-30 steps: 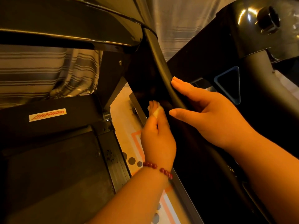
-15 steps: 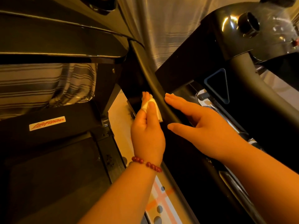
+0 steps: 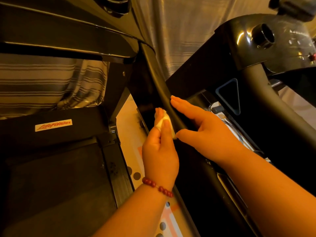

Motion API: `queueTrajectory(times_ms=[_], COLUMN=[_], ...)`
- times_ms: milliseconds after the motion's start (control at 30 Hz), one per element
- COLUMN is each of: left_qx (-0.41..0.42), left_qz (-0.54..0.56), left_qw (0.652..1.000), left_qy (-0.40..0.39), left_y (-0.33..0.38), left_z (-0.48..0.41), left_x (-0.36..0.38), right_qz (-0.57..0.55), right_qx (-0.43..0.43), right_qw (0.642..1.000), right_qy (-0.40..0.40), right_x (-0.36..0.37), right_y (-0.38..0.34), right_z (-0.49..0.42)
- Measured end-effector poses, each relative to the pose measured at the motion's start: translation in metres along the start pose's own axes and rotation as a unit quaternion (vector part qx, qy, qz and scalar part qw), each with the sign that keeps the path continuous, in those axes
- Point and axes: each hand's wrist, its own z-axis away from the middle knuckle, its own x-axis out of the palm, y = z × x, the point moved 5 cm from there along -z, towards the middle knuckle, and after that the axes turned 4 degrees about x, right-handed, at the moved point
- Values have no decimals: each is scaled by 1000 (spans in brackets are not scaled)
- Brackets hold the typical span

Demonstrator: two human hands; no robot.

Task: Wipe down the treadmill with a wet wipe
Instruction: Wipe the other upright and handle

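My left hand (image 3: 159, 151) pinches the folded wet wipe (image 3: 162, 123) between thumb and fingers and presses it to the left side of the slanting black rail (image 3: 159, 86) of the treadmill (image 3: 68, 41). The wipe is a small white wad at my fingertips, just below the middle of the rail's visible run. A bracelet (image 3: 158, 186) of dark red beads sits on that wrist.

My right hand (image 3: 205, 132) lies open against the other side of the same rail, fingers straight and together, their tips touching the rail a little above the wipe. Its thumb points left below the rail, with the tip right beside the wipe's lower edge.

Lower left is the dark running belt (image 3: 51, 185), and above it a black cover with a white logo label (image 3: 53, 125). A striped curtain (image 3: 42, 82) hangs behind. Between the belt's side rail and my left arm a pale floor (image 3: 127, 120) shows, marked with orange lines and grey dots. To the right stands another black frame with a blue-edged triangle (image 3: 229, 96) cut in it.
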Motion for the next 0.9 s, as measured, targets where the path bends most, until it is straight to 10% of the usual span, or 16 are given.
queueTrajectory(times_ms=[900], left_qx=[-5], left_qz=[6], left_qw=[1000], left_qy=[24], left_y=[-11], left_z=[-2], left_x=[1], right_qz=[-26], right_qx=[-1], right_qw=[1000], right_qy=[-6], right_x=[0], right_y=[0], right_z=[0])
